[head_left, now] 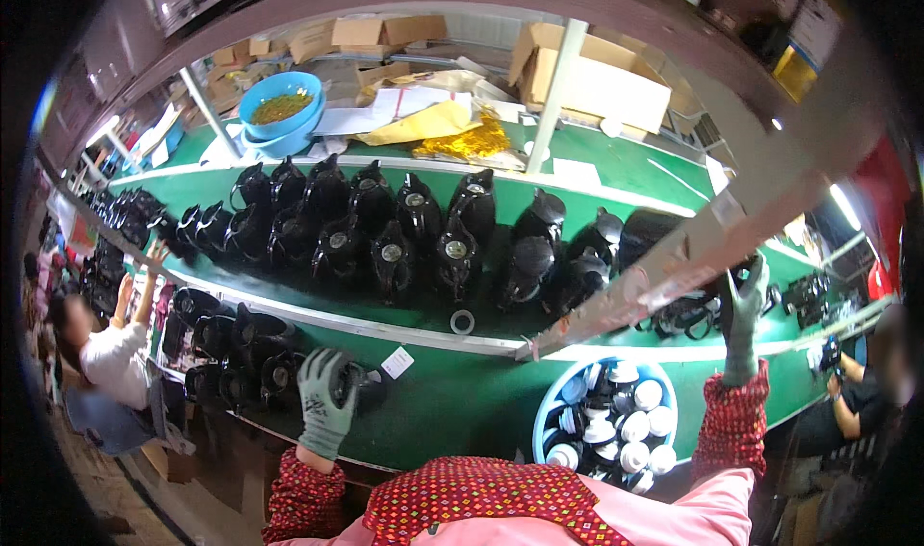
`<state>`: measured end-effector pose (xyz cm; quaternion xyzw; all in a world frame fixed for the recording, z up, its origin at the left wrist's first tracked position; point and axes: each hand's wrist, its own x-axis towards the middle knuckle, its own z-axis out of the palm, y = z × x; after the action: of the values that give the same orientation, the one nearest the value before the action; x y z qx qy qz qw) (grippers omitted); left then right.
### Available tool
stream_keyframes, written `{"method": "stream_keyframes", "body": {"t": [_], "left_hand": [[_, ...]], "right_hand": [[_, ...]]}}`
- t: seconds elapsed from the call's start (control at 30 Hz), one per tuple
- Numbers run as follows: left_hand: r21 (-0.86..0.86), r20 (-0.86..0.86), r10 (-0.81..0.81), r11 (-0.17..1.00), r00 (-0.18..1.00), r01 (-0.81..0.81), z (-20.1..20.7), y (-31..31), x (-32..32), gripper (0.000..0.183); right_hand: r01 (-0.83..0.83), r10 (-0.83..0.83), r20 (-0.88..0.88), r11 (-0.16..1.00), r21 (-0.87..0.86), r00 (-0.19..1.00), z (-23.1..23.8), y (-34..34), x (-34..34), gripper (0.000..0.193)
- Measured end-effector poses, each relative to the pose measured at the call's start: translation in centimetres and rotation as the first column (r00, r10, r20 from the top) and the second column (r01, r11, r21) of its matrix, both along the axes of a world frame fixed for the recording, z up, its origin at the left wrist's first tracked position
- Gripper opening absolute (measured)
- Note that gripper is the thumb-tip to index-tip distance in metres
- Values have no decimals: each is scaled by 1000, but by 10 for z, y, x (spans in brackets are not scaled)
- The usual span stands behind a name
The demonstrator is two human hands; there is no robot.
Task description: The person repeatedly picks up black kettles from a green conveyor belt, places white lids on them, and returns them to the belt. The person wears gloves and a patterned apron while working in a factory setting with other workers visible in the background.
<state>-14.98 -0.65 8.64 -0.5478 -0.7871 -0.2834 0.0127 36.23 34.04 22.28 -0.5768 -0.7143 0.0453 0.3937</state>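
Left hand [325, 399] curls fingers round black jug [370, 389], near left; right hand [742, 320], far right, grip can't tell; leftward swing might topple crowded jugs [262, 329].

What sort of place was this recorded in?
Most likely a factory assembly line: rows of similar black jugs stand along a long green work surface, a blue tub is heaped with white-and-black parts, and other people sit alongside.

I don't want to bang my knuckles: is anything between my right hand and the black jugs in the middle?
Yes: in this view, the slanted beam crosses between your right hand and those black jugs.
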Motion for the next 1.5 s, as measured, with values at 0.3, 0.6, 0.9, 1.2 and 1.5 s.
{"method": "stream_keyframes", "body": {"t": [0.3, 0.6, 0.9, 1.2, 1.5], "left_hand": [[-352, -196, 268, 879, 943, -322, -62, -20, -24, 82], [-422, -148, 276, 851, 950, -313, -56, -15, -18, 81], [-355, -176, 292, 872, 940, -337, -57, -23, -17, 77], [-273, -190, 245, 917, 951, -291, -63, -18, -21, 71], [233, 522, -83, 971, 849, -49, -23, 51, 30, 74]], "right_hand": [[-8, 19, -66, 988, 156, 998, -85, 205, -144, 64], [-184, 97, 364, 959, 214, 926, -213, 311, -193, 62], [-69, 130, 499, 988, -139, 857, -204, 274, -217, 64], [-362, 386, 172, 919, -157, 906, -135, 93, -75, 46], [-170, 253, 250, 934, -313, 934, -164, -143, 54, 30]]}}
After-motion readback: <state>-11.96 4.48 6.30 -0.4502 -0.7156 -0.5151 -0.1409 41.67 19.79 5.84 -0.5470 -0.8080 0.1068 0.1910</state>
